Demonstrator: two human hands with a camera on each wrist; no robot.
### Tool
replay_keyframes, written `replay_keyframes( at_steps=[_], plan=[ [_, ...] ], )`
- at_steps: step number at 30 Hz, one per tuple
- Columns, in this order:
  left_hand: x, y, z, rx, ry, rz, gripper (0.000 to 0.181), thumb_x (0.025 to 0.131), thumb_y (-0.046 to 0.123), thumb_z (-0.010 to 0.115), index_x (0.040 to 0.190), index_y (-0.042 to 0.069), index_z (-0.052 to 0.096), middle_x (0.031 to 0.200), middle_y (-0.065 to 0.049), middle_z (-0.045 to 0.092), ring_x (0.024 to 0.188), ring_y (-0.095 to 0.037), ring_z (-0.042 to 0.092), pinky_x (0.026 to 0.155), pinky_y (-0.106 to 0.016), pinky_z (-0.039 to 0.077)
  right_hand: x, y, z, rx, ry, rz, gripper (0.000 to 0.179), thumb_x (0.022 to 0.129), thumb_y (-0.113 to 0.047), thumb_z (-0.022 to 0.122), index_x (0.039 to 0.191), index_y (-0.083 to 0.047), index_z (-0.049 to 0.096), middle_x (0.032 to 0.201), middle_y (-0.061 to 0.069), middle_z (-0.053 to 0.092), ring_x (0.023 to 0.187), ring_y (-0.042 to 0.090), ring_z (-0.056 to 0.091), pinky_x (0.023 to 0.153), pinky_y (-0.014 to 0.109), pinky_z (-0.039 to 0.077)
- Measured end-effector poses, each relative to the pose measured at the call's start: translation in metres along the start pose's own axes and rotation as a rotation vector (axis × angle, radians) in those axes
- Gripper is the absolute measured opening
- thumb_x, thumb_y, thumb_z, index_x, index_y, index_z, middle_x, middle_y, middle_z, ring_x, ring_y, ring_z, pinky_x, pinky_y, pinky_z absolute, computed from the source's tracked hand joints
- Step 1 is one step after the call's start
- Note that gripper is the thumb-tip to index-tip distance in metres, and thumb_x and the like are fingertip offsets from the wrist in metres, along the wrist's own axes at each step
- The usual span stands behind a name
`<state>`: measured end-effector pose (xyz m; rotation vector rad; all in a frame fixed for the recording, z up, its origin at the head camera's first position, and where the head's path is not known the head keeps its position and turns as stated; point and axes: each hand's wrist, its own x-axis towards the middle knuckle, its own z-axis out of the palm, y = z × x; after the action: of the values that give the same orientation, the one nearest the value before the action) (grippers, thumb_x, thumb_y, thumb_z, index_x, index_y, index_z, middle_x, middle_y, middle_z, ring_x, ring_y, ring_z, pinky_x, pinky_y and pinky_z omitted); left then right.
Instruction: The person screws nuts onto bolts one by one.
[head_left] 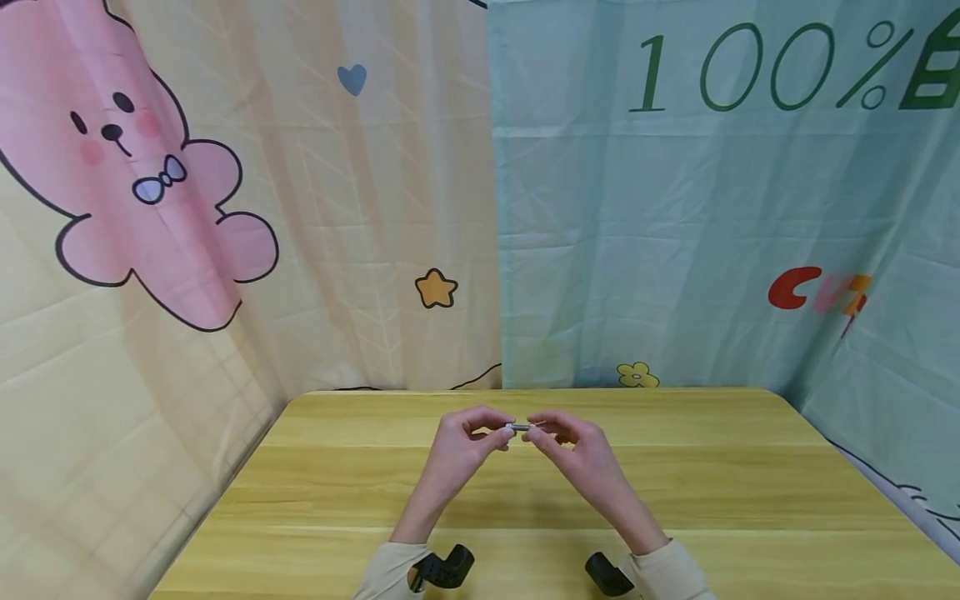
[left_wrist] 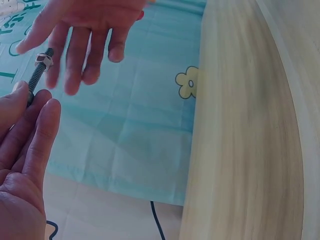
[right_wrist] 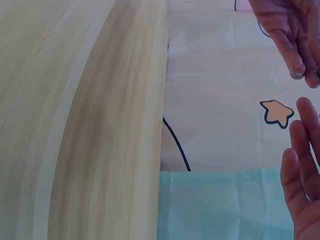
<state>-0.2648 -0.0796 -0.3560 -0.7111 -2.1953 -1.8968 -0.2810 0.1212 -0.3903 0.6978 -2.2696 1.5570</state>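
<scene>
A threaded metal bolt (left_wrist: pixel 36 79) is held up between the hands, with a shiny hex nut (left_wrist: pixel 44 60) on its shaft near the free end. My left hand (head_left: pixel 465 446) pinches the bolt's other end between thumb and fingertips, which partly hide it. Facing it is my right hand (head_left: pixel 577 454), its thumb and forefinger spread on either side of the nut end. In the left wrist view a gap shows between the right thumb (left_wrist: pixel 35 37) and the nut, and the other right fingers extend fairly straight. Both hands are raised over the wooden table.
The wood-grain table (head_left: pixel 337 500) spreads beneath both hands. Behind it hang a cream curtain (head_left: pixel 375 208) and a light blue curtain (head_left: pixel 645 225) with printed figures. Black wrist devices (head_left: pixel 447 567) sit at the sleeves.
</scene>
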Motion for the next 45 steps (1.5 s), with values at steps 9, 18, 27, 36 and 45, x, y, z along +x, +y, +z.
replay_keyframes(
  at_steps=[9,18,27,36,45],
  plan=[
    [0.0012,-0.0015,-0.0003,0.005,0.009,0.005,0.010,0.091,0.001,0.069,0.099,-0.003,0.073,0.092,-0.013,0.070,0.078,-0.029,0.066,0.075,-0.034,0.059,0.0025,-0.0023,-0.0025,0.045,-0.027,-0.138,0.017,0.093,-0.010,0.070,0.109,-0.013,0.064,0.104,-0.002,0.064,0.094,0.018,0.063,0.080,0.036,0.055],
    [0.0010,-0.0028,-0.0004,0.003,0.007,-0.004,0.011,0.090,0.001,0.070,0.100,-0.003,0.073,0.092,-0.011,0.069,0.078,-0.024,0.067,0.075,-0.031,0.059,0.0007,-0.0015,-0.0034,0.036,-0.040,-0.071,0.020,0.095,-0.022,0.068,0.110,-0.010,0.065,0.097,-0.006,0.071,0.091,0.015,0.068,0.080,0.035,0.054],
    [-0.0002,-0.0009,0.0009,0.002,0.000,-0.005,0.011,0.090,0.001,0.070,0.100,-0.003,0.072,0.092,-0.010,0.070,0.080,-0.026,0.067,0.075,-0.034,0.059,-0.0011,-0.0023,0.0000,0.021,-0.008,0.010,0.011,0.098,-0.028,0.062,0.099,-0.019,0.069,0.084,-0.010,0.072,0.089,0.013,0.066,0.073,0.033,0.048],
    [-0.0001,-0.0011,0.0021,-0.004,-0.005,0.003,0.010,0.090,0.000,0.069,0.099,-0.004,0.072,0.093,-0.014,0.070,0.083,-0.036,0.066,0.076,-0.039,0.059,-0.0007,-0.0020,0.0015,0.006,0.006,0.061,0.016,0.098,-0.033,0.062,0.105,-0.020,0.070,0.096,-0.006,0.070,0.093,0.015,0.064,0.074,0.031,0.050],
    [0.0003,-0.0013,0.0012,-0.012,-0.003,0.000,0.010,0.091,-0.001,0.068,0.100,-0.004,0.072,0.093,-0.013,0.069,0.082,-0.033,0.068,0.076,-0.041,0.059,0.0010,0.0017,0.0005,0.043,-0.022,-0.103,0.021,0.093,-0.012,0.070,0.112,-0.016,0.062,0.105,-0.002,0.065,0.099,0.018,0.061,0.078,0.031,0.053]
  ],
)
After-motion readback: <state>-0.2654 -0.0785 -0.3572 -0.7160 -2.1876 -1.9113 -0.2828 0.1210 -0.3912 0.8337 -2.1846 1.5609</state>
